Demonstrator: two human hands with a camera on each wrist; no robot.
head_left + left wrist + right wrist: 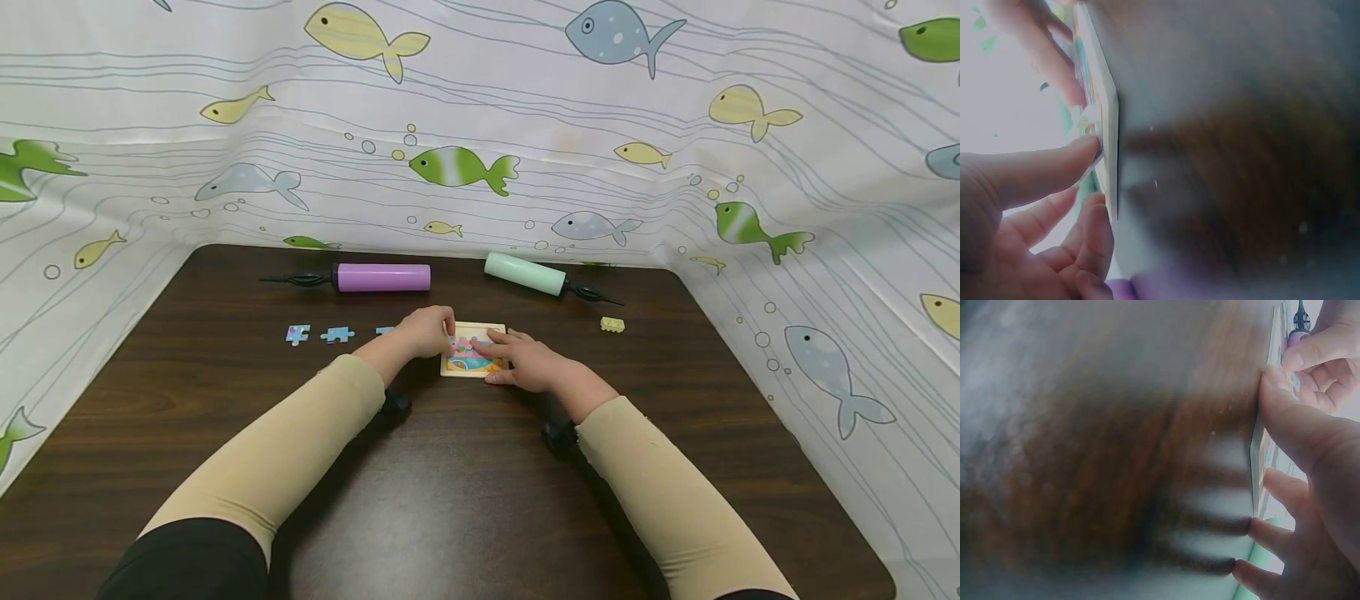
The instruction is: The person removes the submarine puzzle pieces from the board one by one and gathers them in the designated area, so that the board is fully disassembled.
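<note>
A small jigsaw puzzle in a pale wooden frame (475, 374) lies mid-table, with a pink and blue picture partly filled in. My left hand (431, 331) is at its left side. In the left wrist view, the thumb and fingers pinch a thin puzzle piece (1089, 169) right at the frame's edge. My right hand (534, 363) rests spread over the frame's right side, thumb at the near edge and fingers reaching onto the picture. In the right wrist view, its thumb (1282, 403) and fingertips lie along the puzzle frame (1256, 450).
Loose blue puzzle pieces, one (297, 334), another (337, 334) and a third (384, 330), lie left of the frame. A purple hand pump (383, 277) and a mint-green hand pump (525, 273) lie behind. A small yellow block (612, 324) sits to the right.
</note>
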